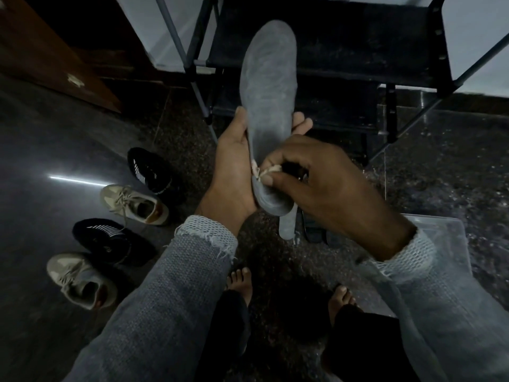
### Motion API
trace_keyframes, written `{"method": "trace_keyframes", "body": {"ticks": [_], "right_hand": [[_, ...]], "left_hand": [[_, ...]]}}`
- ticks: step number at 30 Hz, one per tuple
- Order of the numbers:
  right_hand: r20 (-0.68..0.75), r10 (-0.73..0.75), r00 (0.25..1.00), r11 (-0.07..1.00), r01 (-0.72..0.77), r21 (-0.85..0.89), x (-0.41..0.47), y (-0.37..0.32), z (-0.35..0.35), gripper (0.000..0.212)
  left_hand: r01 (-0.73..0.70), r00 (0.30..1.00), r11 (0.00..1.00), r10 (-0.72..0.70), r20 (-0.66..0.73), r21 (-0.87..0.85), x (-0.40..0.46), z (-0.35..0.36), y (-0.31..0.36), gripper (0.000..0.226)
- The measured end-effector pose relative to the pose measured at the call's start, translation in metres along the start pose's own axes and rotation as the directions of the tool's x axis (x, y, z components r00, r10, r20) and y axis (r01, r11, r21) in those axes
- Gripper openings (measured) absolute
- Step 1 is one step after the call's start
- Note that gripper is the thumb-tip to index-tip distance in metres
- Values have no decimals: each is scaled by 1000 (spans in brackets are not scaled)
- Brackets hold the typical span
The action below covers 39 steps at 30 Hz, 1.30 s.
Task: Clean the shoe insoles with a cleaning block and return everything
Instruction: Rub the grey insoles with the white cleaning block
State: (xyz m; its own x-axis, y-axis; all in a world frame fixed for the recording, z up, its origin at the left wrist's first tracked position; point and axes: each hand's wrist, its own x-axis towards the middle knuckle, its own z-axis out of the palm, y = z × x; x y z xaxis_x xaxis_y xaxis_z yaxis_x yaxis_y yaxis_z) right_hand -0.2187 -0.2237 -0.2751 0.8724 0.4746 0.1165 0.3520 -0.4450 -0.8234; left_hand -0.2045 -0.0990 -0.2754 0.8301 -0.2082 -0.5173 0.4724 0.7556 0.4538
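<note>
A long grey insole (268, 78) stands upright at the centre of the view. My left hand (234, 166) grips it from the left, thumb on its front and fingers wrapped behind. My right hand (325, 186) pinches a small pale cleaning block (271, 170) against the insole's heel area. Another grey insole (287, 224) lies on the floor just below, partly hidden by the held one. Dark insoles (314, 230) lie beside it, mostly covered by my right hand.
Two black shoes (150, 169) (110, 239) and two beige sneakers (135, 204) (80, 279) stand in a row on the dark floor at left. A black shoe rack (330, 51) stands ahead. A clear plastic box (446, 244) sits at right. My bare feet (239, 279) are below.
</note>
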Motion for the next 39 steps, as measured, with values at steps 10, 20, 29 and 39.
{"method": "trace_keyframes", "body": {"ticks": [10, 20, 29, 39], "right_hand": [[-34, 81, 996, 988, -85, -130, 4, 7, -7, 6], [-245, 107, 963, 973, -152, -172, 6, 8, -3, 8], [-123, 54, 991, 984, -73, -163, 3, 8, -5, 9], [128, 42, 991, 981, -16, -193, -4, 2, -12, 6]], "left_hand": [[4, 1000, 1000, -4, -5, -10, 2, 2, -5, 67], [-14, 1000, 999, 14, 22, 30, 1, 4, -11, 68], [16, 998, 1000, -17, 60, 27, 9, -8, -3, 73], [-88, 996, 993, 90, -13, 78, 12, -13, 4, 65]]}}
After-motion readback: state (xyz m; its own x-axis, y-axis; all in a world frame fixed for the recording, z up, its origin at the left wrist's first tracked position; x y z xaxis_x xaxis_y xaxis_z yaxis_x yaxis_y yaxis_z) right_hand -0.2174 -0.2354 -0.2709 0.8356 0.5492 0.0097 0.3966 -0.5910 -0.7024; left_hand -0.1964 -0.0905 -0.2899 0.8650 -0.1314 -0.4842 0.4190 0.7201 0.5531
